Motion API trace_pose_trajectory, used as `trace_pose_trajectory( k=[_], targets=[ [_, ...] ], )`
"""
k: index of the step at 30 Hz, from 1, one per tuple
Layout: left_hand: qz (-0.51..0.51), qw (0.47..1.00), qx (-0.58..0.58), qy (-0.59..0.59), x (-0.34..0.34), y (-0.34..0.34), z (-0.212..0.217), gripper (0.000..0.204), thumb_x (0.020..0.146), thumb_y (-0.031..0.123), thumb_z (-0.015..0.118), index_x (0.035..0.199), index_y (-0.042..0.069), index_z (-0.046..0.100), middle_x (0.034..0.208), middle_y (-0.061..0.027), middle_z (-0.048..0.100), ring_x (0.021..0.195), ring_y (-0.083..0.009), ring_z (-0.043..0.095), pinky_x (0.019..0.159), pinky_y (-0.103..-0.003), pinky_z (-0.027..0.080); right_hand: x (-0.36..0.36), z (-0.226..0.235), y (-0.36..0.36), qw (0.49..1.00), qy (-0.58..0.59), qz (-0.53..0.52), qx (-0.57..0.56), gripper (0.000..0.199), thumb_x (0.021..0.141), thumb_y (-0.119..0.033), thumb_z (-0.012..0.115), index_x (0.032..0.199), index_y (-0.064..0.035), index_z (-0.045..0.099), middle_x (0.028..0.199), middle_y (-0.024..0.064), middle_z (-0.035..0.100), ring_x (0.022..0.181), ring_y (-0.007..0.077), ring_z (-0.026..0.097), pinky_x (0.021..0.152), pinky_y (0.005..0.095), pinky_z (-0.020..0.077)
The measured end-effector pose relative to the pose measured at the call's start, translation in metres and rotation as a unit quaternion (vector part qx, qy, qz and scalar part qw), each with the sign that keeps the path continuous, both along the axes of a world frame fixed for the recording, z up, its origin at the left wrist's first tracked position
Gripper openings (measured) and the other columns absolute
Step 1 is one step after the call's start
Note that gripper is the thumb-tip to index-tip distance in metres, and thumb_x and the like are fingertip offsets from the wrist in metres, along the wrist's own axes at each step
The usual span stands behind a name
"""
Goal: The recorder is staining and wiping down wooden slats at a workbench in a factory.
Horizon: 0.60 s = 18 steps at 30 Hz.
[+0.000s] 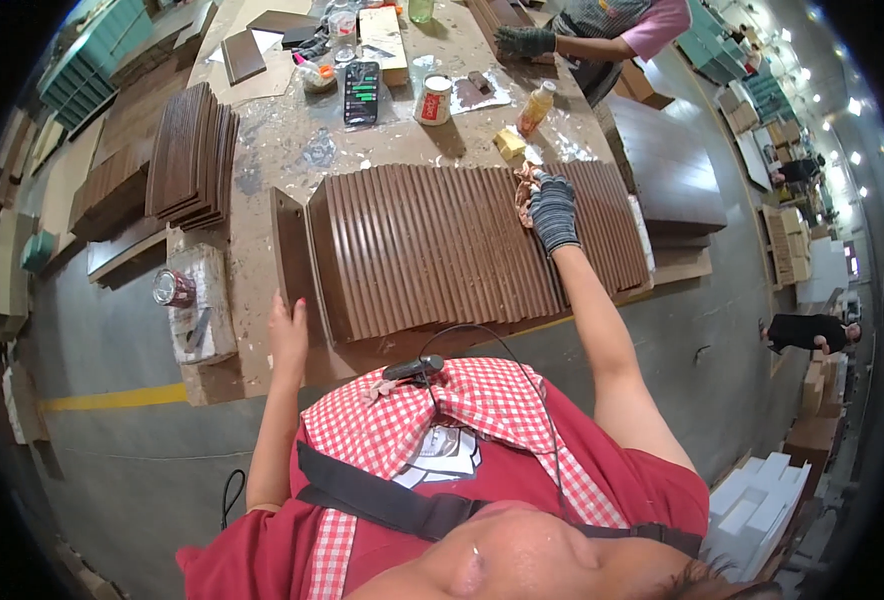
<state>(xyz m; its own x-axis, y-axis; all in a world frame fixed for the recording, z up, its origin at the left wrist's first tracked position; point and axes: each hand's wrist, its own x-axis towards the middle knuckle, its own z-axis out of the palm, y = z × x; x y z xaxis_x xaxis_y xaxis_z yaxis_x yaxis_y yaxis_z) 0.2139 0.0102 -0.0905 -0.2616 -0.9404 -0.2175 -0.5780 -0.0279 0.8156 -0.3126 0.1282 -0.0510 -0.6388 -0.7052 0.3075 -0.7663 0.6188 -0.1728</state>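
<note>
A long row of dark brown wooden boards [432,250] stands on edge, packed face to face, on the worktable in front of me. My right hand [552,213], in a grey striped glove, is closed on a crumpled, stained rag [526,190] and presses it against the boards' upper edges, right of the middle. At the row's left end one brown board [292,245] leans a little apart from the others. My bare left hand [289,325] grips that board by its near edge, thumb on one side; some of its fingers are hidden.
Beyond the row stand a yellow sponge [509,143], a bottle [536,108], a can [434,101] and a phone [361,94]. Stacked panels [197,155] lie left, near a tin [173,288]. A co-worker's gloved hand [525,42] rests on boards at the far side.
</note>
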Motion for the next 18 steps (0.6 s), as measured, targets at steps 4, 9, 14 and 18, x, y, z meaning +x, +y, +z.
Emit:
trace_pose_trajectory(
  k=[4, 9, 14, 18],
  targets=[
    [0.074, 0.995, -0.071, 0.004, 0.003, 0.001, 0.001, 0.033, 0.099, 0.018, 0.06, 0.121, -0.007, 0.059, 0.098, -0.0235, 0.069, 0.087, -0.0344, 0.066, 0.079, -0.041, 0.05, -0.057, 0.008, 0.009, 0.911, -0.335, 0.02, -0.241, 0.024, 0.101, -0.012, 0.052, 0.119, -0.0004, 0.063, 0.093, 0.012, 0.065, 0.083, 0.0172, 0.062, 0.074, 0.0312, 0.0514],
    [0.11, 0.985, -0.123, 0.041, -0.016, 0.025, 0.117, 0.034, 0.101, 0.021, 0.061, 0.121, -0.006, 0.062, 0.096, -0.0174, 0.072, 0.083, -0.0196, 0.065, 0.076, -0.036, 0.05, -0.152, 0.075, -0.061, 0.81, -0.361, 0.159, -0.434, 0.026, 0.097, 0.001, 0.049, 0.118, -0.0011, 0.064, 0.091, 0.0097, 0.069, 0.08, 0.019, 0.065, 0.072, 0.0295, 0.0527],
    [-0.046, 0.982, -0.183, -0.02, -0.101, 0.016, 0.198, 0.034, 0.096, 0.009, 0.062, 0.127, -0.005, 0.061, 0.104, -0.0239, 0.071, 0.089, -0.0302, 0.069, 0.081, -0.037, 0.052, -0.188, 0.122, -0.143, 0.915, -0.018, 0.186, -0.358, 0.012, 0.091, -0.011, 0.06, 0.096, -0.0062, 0.069, 0.082, 0.0092, 0.069, 0.067, 0.0187, 0.066, 0.058, 0.0328, 0.0538],
    [-0.157, 0.975, -0.145, 0.058, -0.143, 0.034, 0.203, 0.035, 0.097, 0.01, 0.06, 0.129, -0.004, 0.061, 0.11, -0.026, 0.069, 0.101, -0.0373, 0.069, 0.086, -0.039, 0.052, -0.158, 0.112, -0.153, 0.967, -0.19, 0.051, -0.163, 0.027, 0.093, -0.033, 0.063, 0.099, -0.0089, 0.073, 0.101, 0.0172, 0.074, 0.094, 0.0308, 0.072, 0.08, 0.0445, 0.0571]
  ],
)
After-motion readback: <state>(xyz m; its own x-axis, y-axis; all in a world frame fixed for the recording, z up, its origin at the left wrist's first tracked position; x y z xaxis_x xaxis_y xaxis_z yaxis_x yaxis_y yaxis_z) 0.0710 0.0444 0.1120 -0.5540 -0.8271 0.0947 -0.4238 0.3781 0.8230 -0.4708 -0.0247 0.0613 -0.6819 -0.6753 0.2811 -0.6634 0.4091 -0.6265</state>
